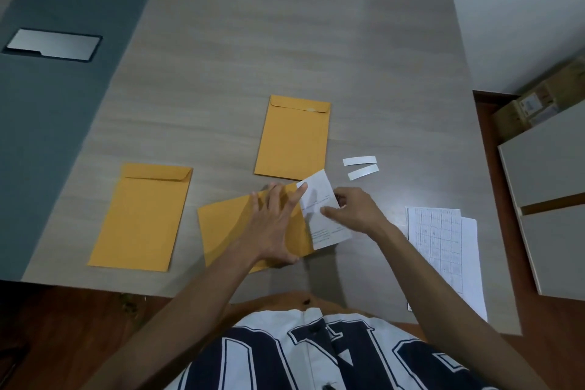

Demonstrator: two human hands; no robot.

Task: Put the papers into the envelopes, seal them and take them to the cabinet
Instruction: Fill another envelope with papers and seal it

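Observation:
Three yellow-brown envelopes lie on the table. One envelope [144,215] is at the left with its flap folded down. A second envelope [292,136] lies further back in the middle, flap also down. The third envelope [228,231] lies sideways near the front edge, and my left hand [275,225] presses flat on it with spread fingers. A folded white paper [326,225] sticks out of its right end, and my right hand [351,209] pinches that paper. A stack of printed sheets [443,250] lies at the right.
Two small white strips [361,166] lie behind my right hand. A dark grey panel with a metal plate [52,44] runs along the table's left side. A light cabinet [550,199] stands at the right, with cardboard boxes [531,104] behind it.

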